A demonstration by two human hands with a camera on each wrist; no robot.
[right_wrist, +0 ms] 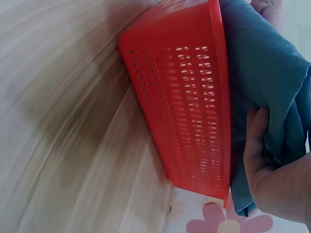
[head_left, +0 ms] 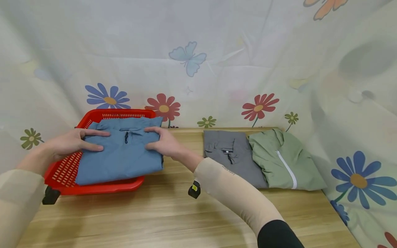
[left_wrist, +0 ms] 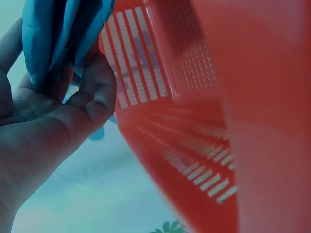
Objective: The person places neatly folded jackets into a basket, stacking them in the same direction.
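Note:
A folded blue garment point(head_left: 121, 158) with a short black cord lies over the red plastic basket point(head_left: 105, 187), its right side reaching past the rim in the head view. My left hand point(head_left: 74, 141) grips the garment's left edge, thumb and fingers on top. At the opposite edge, my right hand point(head_left: 164, 143) holds the cloth. Folded layers of blue cloth point(left_wrist: 58, 34) show between the left hand's fingers in the left wrist view. From the right wrist view, the right thumb and fingers point(right_wrist: 255, 141) are curled round the layered edge, beside the basket wall point(right_wrist: 180, 97).
To the right on the wooden table point(head_left: 149, 220) lies a folded grey garment point(head_left: 235, 165) with a dark cord. Against it rests a folded green garment point(head_left: 288, 162) with a white zipper. A flower-printed curtain point(head_left: 217, 79) hangs behind and at the sides.

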